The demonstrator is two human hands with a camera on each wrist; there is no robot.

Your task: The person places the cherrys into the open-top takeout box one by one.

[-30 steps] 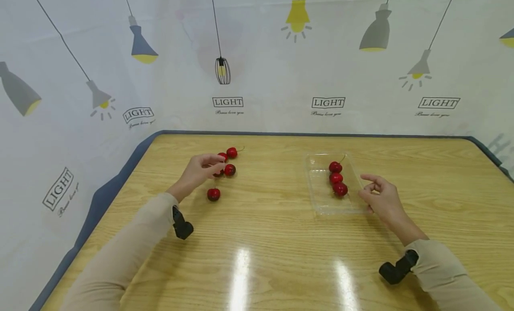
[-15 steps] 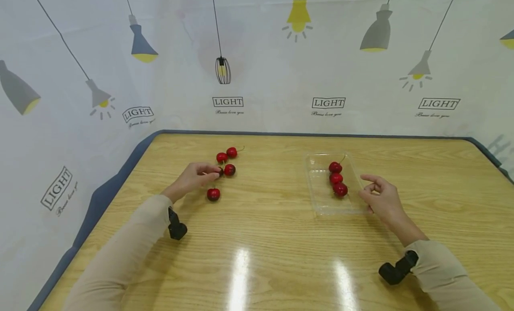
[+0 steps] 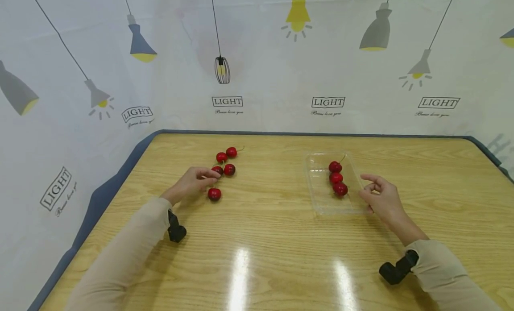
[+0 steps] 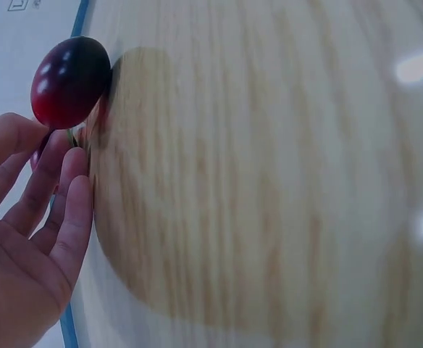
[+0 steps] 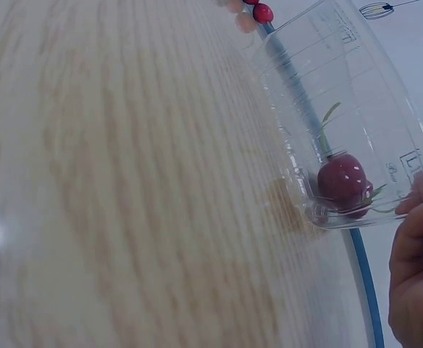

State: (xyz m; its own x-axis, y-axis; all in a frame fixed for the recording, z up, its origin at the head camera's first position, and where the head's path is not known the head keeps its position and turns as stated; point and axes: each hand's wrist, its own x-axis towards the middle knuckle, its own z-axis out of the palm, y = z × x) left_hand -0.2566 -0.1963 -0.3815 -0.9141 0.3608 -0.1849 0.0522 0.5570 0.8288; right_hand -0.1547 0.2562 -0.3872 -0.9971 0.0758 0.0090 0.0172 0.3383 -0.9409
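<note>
In the head view my left hand (image 3: 195,181) is among the dark red cherries on the left. Its thumb and fingertips pinch the stem of the nearest cherry (image 3: 214,194), which hangs large in the left wrist view, close to the wood. Just past those fingertips, partly covered by them, lies another cherry (image 3: 217,170). My right hand (image 3: 381,197) holds the right rim of a clear plastic box (image 3: 319,199) between thumb and fingers; one finger shows through the plastic in the right wrist view. Inside the box sit three cherries (image 3: 336,178) in a row.
More loose cherries (image 3: 230,169) lie beyond the left hand, one with a long stem pointing right. The wooden table (image 3: 273,239) ends at a blue edge, behind which hangs a white curtain (image 3: 273,79) printed with lamps.
My left hand has come back toward me and lower, from over the cherry group to the nearest cherry's stem. That cherry has shifted slightly right. The right hand and box have stayed still.
</note>
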